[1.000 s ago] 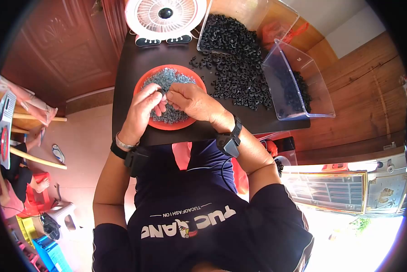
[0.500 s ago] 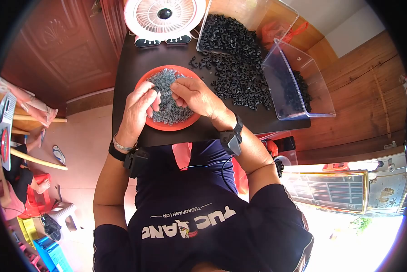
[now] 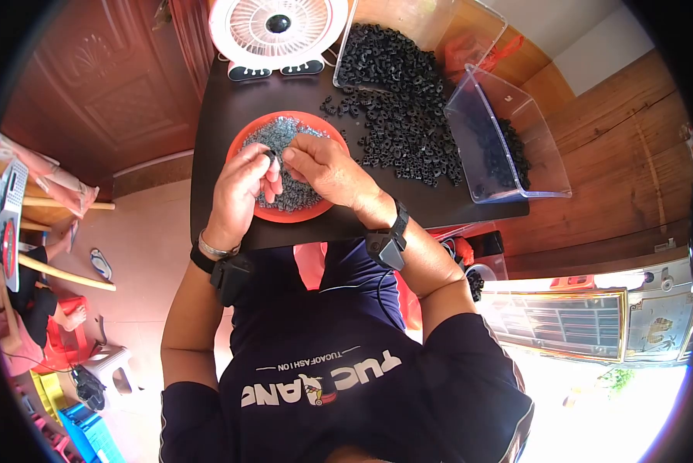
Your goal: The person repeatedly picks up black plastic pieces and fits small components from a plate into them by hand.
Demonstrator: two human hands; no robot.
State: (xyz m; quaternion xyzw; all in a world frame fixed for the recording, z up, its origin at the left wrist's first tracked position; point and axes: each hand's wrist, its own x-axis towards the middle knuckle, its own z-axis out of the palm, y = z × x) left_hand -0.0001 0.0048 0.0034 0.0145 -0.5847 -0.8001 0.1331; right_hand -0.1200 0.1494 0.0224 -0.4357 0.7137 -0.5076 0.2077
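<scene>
1. My left hand (image 3: 240,185) is near the middle of the frame, left of centre, its thumb and fingers clamped on a small black piece (image 3: 270,156).
2. My right hand (image 3: 323,166) is just beside it, fingertips bent toward the thumb and close to that piece; I cannot tell whether they close on anything.
3. Both hands are over a red bowl (image 3: 299,217), which sits on the dark worktop (image 3: 227,100) just above the frame's centre.
4. The bowl holds many small metal bits (image 3: 291,202), partly hidden by my fingers.
5. Right of the bowl, a broad heap of black parts (image 3: 408,135) spreads over the worktop, reaching up into a clear bin (image 3: 345,65) at the upper middle of the frame.
6. A second clear bin (image 3: 543,158), in the upper right, has more black parts inside; a red bag (image 3: 470,55) lies near the two bins.
7. A white fan (image 3: 246,35) stands at the top of the frame, left of the first bin.
8. I wear a dark band on each wrist, with a bracelet (image 3: 217,249) beside the left one, and a dark shirt (image 3: 308,428) fills the lower middle.
9. At the far left, another person's bare foot (image 3: 73,317) shows near a pale stool (image 3: 113,366).
</scene>
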